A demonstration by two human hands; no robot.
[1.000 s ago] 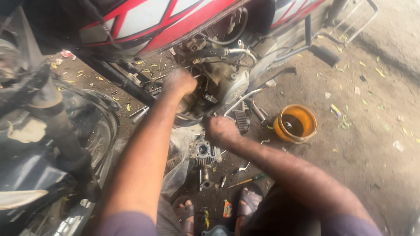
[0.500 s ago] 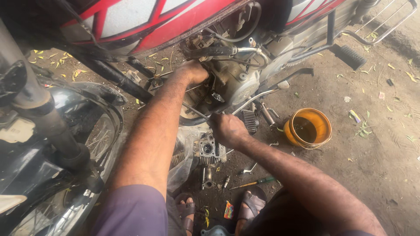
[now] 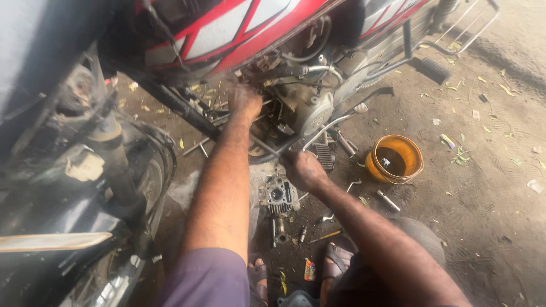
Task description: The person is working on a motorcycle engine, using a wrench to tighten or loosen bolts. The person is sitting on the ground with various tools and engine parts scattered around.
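Oil-stained workshop dirt surrounds a red motorcycle whose engine (image 3: 307, 105) a person works on. Left hand (image 3: 244, 101) grips deep among greasy, rigid parts; right hand (image 3: 302, 169), below, closes around a slim metal tool (image 3: 267, 146), likely slippery.

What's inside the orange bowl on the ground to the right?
The orange bowl holds dark liquid with a pale glint on its surface. Anything sunk beneath it is hidden. It stands apart from the right hand, on dirt right of the engine.
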